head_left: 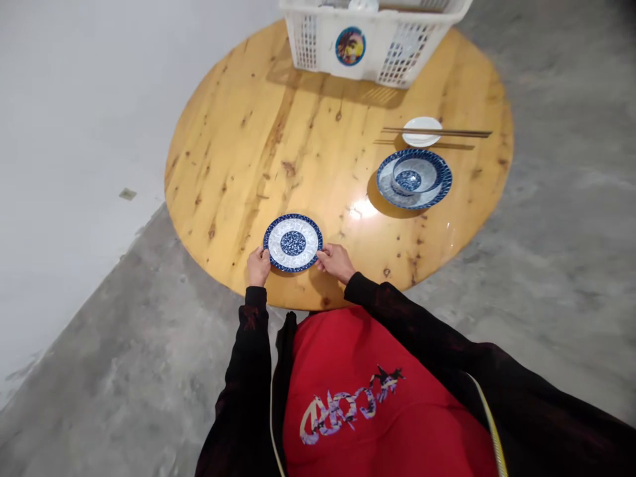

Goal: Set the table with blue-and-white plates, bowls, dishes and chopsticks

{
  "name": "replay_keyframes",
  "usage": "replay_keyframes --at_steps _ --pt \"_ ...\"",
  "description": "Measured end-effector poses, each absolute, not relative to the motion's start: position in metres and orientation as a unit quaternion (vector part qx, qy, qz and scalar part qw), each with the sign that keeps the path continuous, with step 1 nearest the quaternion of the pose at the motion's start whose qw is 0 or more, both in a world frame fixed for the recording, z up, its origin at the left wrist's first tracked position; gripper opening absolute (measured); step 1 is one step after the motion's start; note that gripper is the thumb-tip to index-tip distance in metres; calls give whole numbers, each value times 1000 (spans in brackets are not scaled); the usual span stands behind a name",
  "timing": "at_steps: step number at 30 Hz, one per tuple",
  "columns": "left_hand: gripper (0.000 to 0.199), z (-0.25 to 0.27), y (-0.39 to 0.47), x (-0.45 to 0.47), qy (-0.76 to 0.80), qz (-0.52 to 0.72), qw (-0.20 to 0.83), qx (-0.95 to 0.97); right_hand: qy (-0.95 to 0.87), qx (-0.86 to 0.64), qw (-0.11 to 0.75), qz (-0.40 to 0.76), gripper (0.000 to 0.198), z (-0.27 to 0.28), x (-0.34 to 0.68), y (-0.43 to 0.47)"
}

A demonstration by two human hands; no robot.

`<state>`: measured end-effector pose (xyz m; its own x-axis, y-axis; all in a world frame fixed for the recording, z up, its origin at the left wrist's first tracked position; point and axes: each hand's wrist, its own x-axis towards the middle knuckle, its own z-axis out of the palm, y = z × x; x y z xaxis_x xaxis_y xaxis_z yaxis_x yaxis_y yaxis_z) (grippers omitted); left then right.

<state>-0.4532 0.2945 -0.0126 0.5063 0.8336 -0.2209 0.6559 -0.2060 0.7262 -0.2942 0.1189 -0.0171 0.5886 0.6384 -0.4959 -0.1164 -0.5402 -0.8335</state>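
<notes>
A blue-and-white patterned plate is at the near edge of the round wooden table. My left hand grips its left rim, thumb on top. On the opposite side, my right hand pinches the right rim. The fingers under the plate are hidden, and I cannot tell whether it rests on the wood or is slightly raised. To the right stands a matching bowl on another blue-and-white plate.
Behind the bowl, a pair of chopsticks lies across a small white dish. A white plastic basket with things inside stands at the table's far side. A white wall is to the left.
</notes>
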Motion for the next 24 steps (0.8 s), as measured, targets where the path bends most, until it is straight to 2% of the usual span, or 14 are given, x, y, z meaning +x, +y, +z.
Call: replay_keyframes --at_steps 15,24 --pt "22 -13 315 -442 467 126 413 771 -197 -785 432 399 19 -4 -293 128" --pt "24 -11 314 -447 464 117 418 772 -199 -771 430 425 20 -9 -292 127"
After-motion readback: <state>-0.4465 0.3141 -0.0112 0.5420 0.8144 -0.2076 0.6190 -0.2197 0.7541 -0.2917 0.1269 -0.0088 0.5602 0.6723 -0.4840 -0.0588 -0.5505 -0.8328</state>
